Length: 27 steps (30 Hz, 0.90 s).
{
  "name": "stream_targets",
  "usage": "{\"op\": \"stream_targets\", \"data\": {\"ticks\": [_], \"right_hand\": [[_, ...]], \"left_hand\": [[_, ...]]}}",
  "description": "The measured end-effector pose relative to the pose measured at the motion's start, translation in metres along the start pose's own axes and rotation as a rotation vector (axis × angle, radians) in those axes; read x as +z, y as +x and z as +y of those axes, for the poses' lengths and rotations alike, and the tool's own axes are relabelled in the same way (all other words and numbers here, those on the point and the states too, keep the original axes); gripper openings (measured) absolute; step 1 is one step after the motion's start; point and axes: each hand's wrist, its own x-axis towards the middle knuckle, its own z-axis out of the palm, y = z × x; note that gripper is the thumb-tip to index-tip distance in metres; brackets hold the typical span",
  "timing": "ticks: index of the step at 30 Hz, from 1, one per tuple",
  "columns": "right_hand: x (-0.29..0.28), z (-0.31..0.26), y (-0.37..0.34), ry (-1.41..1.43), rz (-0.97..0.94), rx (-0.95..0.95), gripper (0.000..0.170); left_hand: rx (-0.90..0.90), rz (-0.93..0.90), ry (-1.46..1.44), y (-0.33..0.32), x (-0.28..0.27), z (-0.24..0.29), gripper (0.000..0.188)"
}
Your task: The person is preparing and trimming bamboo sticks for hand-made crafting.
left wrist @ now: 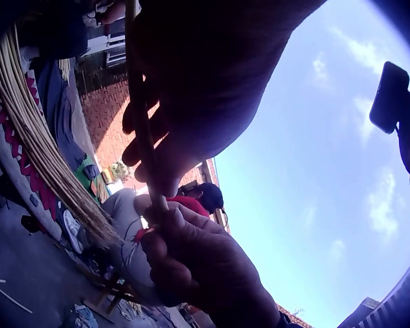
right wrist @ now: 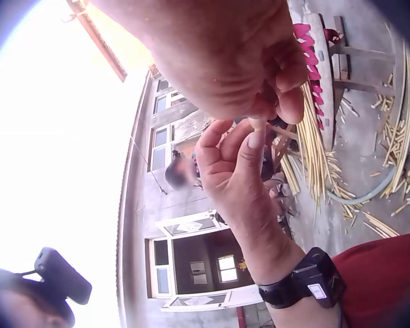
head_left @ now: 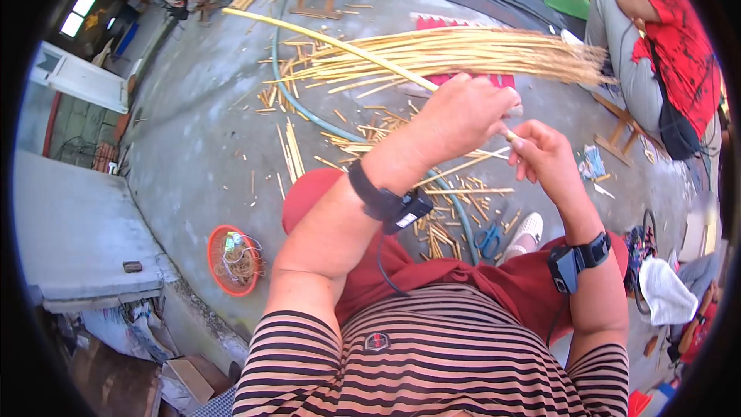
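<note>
One long yellow stalk [head_left: 332,40] slants from the upper left into the left hand [head_left: 459,112], whose fingers are curled round it near one end. Thumb and fingers of the right hand [head_left: 544,156] pinch the pale tip [head_left: 510,136] just beyond. In the left wrist view the stalk [left wrist: 145,130] runs along the dark, backlit left hand [left wrist: 212,75] down to the right hand [left wrist: 205,266]. In the right wrist view the left hand [right wrist: 239,178] and the right hand [right wrist: 219,61] meet at the stalk end [right wrist: 257,124], its grip partly hidden.
A bundle of long stalks [head_left: 463,50] lies on the ground beyond the hands. Cut pieces [head_left: 436,239], a hose [head_left: 312,116] and blue scissors [head_left: 488,241] are nearer. At left stands an orange basket [head_left: 212,259]; a person in red [head_left: 679,54] sits at right.
</note>
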Motion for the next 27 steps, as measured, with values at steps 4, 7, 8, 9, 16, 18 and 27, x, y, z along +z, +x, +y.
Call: {"op": "stream_targets", "data": {"ticks": [4, 7, 8, 9, 16, 18, 27], "right_hand": [[0.002, 0.007, 0.014, 0.106, 0.058, -0.044, 0.008], [0.015, 0.012, 0.025, 0.174, 0.086, -0.08, 0.008], [0.018, 0.015, 0.027, 0.196, 0.101, -0.086, 0.008], [0.021, 0.018, 0.028, 0.194, 0.091, -0.096, 0.007], [0.04, 0.034, 0.038, -0.281, -0.103, -0.321, 0.007], [0.044, 0.031, 0.035, -0.352, -0.185, -0.219, 0.009], [0.065, 0.021, 0.031, -0.265, -0.207, -0.171, 0.012]], "left_hand": [[-0.052, 0.832, 0.4, -0.003, -0.03, -0.019, 0.059], [-0.4, 1.292, 0.089, -0.018, -0.055, -0.057, 0.062], [-0.521, 1.389, -0.243, -0.025, -0.051, -0.082, 0.058], [-0.634, 1.458, -0.591, -0.033, -0.052, -0.099, 0.054], [-0.645, 0.984, -1.496, -0.062, -0.053, -0.112, 0.022], [-0.641, 0.936, -1.552, -0.058, -0.047, -0.108, 0.022], [-0.699, 0.855, -1.498, -0.048, -0.041, -0.104, 0.024]]}}
